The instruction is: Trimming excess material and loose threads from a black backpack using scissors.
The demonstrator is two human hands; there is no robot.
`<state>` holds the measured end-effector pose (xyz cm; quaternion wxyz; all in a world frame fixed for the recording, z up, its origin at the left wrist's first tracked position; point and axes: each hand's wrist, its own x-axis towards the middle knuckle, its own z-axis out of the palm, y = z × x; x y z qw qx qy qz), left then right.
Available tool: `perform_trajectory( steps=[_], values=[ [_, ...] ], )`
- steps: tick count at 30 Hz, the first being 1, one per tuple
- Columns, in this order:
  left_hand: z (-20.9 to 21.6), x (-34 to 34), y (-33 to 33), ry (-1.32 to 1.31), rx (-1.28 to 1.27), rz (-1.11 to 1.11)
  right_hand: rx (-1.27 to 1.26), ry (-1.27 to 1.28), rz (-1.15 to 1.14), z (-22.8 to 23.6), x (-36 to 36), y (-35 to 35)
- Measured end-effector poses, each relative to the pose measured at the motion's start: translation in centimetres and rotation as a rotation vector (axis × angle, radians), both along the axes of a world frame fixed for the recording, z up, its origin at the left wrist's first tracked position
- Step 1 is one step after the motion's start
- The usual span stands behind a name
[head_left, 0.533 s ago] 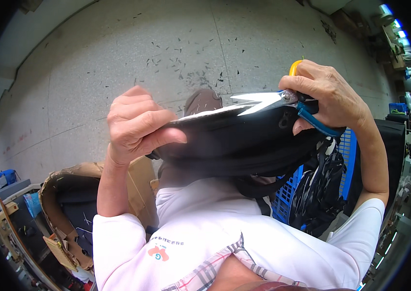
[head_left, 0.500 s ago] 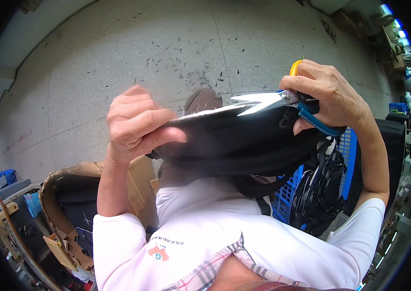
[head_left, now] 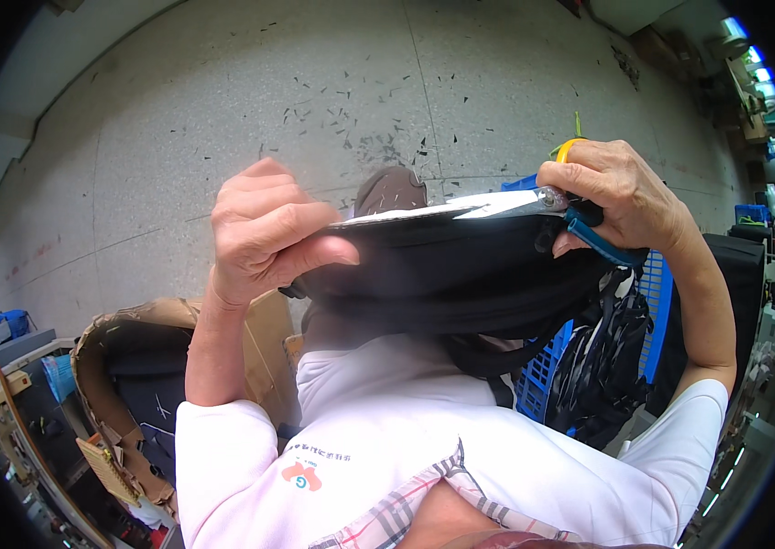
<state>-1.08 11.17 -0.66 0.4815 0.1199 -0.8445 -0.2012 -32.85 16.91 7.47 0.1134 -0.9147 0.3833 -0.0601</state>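
A black fabric bag (head_left: 433,279) hangs in front of my body, its upper edge lined with a white strip. My left hand (head_left: 268,229) is closed on the left end of that edge, thumb on the near side and fingers beyond it. In my right hand (head_left: 621,197) is a pair of scissors (head_left: 547,199) with one yellow and one teal handle. Their blades point left and lie along the white edge at the bag's right end, nearly together. Whether fabric is between the blades is hard to make out.
A blue plastic crate (head_left: 538,371) at my right holds black strapped items (head_left: 602,366). To my left stands an open cardboard box (head_left: 264,352) with dark fabric in it. Small dark scraps (head_left: 378,146) lie scattered on the grey floor (head_left: 222,101) ahead, near my shoe (head_left: 392,192).
The scissors' blades have come together from wide apart and now lie along the bag's edge. My right hand has moved slightly down; my left hand keeps its hold.
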Motion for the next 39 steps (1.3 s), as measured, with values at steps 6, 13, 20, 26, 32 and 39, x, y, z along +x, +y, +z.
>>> perform_trajectory(
  steps=[6,13,20,26,32,39],
  values=[
    [-0.1,0.1,0.0,0.003,0.008,-0.002,-0.017,0.026,0.007,0.2,0.2,0.1],
    [-0.1,-0.2,-0.3,-0.009,0.017,-0.005,-0.057,-0.016,0.022,0.1,0.3,0.1],
    [0.1,-0.4,-0.4,-0.003,0.020,-0.007,0.187,-0.287,-0.298,0.2,-1.6,0.3],
    [0.1,-0.3,-0.3,0.006,0.031,-0.009,0.084,0.023,-0.372,1.9,-4.1,1.4],
    [0.2,0.5,0.0,-0.015,0.046,0.011,0.197,0.158,-0.322,3.1,-3.3,1.6],
    [-3.1,4.9,0.1,0.273,0.384,0.181,0.438,-0.575,-0.798,-1.9,-5.4,3.7]
  ],
)
